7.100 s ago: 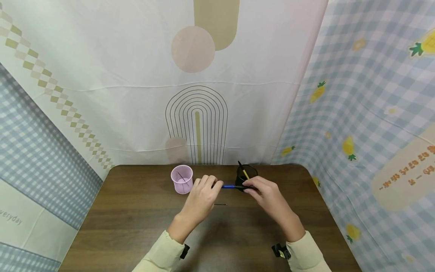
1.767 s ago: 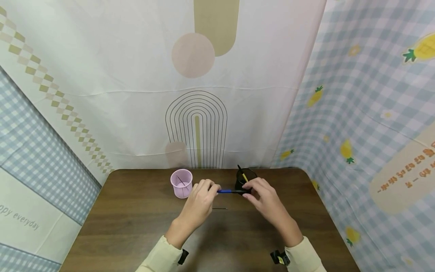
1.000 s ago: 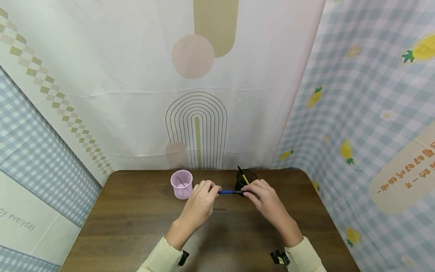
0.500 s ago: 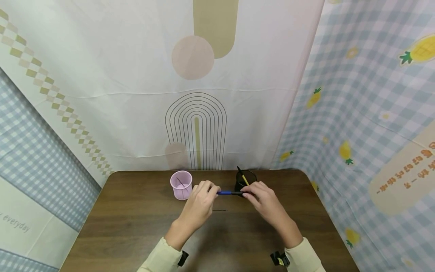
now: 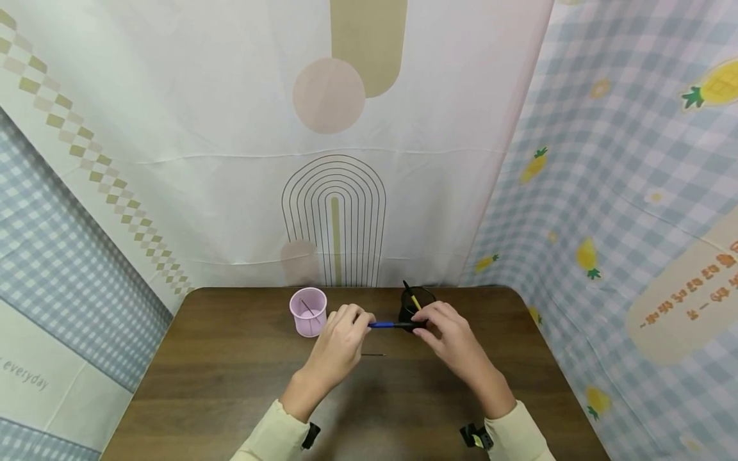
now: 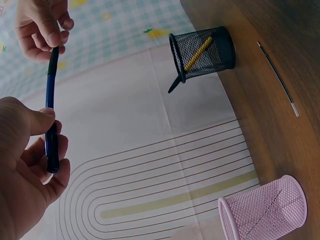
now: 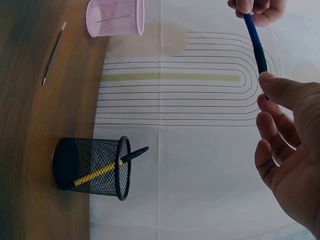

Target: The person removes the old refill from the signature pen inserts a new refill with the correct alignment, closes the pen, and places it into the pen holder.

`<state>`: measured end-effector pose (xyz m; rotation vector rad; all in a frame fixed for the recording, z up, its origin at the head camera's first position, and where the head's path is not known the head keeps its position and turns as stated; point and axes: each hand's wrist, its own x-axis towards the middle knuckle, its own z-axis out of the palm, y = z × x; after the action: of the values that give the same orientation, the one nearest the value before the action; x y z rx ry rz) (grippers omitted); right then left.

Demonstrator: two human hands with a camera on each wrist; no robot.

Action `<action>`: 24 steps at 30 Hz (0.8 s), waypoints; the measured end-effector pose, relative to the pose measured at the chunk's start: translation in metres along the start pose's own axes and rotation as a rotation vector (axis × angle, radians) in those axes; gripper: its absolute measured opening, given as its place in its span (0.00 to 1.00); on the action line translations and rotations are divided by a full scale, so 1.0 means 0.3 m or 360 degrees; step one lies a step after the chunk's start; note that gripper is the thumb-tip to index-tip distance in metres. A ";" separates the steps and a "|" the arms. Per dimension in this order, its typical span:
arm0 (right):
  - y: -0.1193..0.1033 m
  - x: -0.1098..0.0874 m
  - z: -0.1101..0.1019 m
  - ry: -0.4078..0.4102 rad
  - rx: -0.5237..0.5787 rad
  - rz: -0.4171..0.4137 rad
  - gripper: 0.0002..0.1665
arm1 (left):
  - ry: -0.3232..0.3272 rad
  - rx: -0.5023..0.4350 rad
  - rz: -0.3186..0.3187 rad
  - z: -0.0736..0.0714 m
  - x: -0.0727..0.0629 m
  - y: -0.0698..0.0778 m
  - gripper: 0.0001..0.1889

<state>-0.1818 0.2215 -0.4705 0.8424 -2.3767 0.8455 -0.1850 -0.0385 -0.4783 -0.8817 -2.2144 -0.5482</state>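
Observation:
A slim blue pen (image 5: 382, 325) with a black grip section is held level above the table by both hands. My left hand (image 5: 340, 339) grips its blue barrel between thumb and fingers. At the black end, my right hand (image 5: 452, 333) pinches it with thumb and fingertips, which cover the tip. In the left wrist view, the pen's dark rear end shows beyond the left fingers. Below the hands, a thin pen refill (image 6: 280, 80) with a clear end lies on the table, partly hidden behind the left hand in the head view.
A pink mesh pen holder (image 5: 308, 320) stands left of the hands with a thin dark refill leaning inside. Behind the right hand is a black mesh pen holder (image 7: 67, 165) containing a yellow-and-black pen (image 7: 95, 174). Printed cloths hang behind and beside the wooden table (image 5: 230, 384).
Both hands keep holding the pen in nearly the same spot. The right fingers have shifted slightly on its black end. The head view has tilted a little since the oldest frame.

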 end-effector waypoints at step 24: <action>0.000 0.006 -0.007 0.0007 -0.0005 -0.0026 0.09 | 0.0018 -0.0007 0.0018 -0.001 0.003 0.006 0.06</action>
<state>-0.1826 0.2224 -0.4680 0.8562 -2.3636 0.8360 -0.1841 -0.0369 -0.4771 -0.8910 -2.1976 -0.5513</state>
